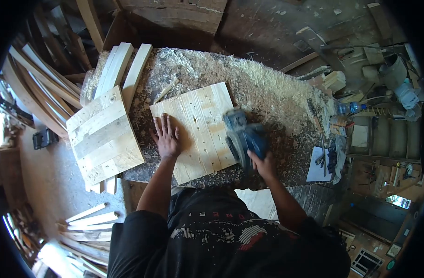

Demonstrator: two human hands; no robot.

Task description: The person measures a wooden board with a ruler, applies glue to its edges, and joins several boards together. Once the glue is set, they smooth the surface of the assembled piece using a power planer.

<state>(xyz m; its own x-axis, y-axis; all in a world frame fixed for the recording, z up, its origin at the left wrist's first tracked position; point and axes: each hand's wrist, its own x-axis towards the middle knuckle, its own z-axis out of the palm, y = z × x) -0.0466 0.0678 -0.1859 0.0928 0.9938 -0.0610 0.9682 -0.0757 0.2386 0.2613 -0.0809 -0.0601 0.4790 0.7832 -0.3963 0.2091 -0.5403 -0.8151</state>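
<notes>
A pale board (198, 125) made of joined planks lies at a slant on the shavings-covered workbench (281, 102). My left hand (167, 138) rests flat on the board's left part, fingers spread. At the board's right edge is a blue power tool (246, 139), blurred, partly over the board and partly beyond it. My right hand (263, 163) is closed round the tool's rear end; its underside is hidden. Left of this board, a second joined board (104, 135) lies tilted over some wooden strips.
Curved wooden strips (137, 76) lie on the bench's back left. A white sheet (317, 164) with small tools on it and a plastic bottle (352, 108) are at the right. More strips (91, 222) lie on the floor at lower left.
</notes>
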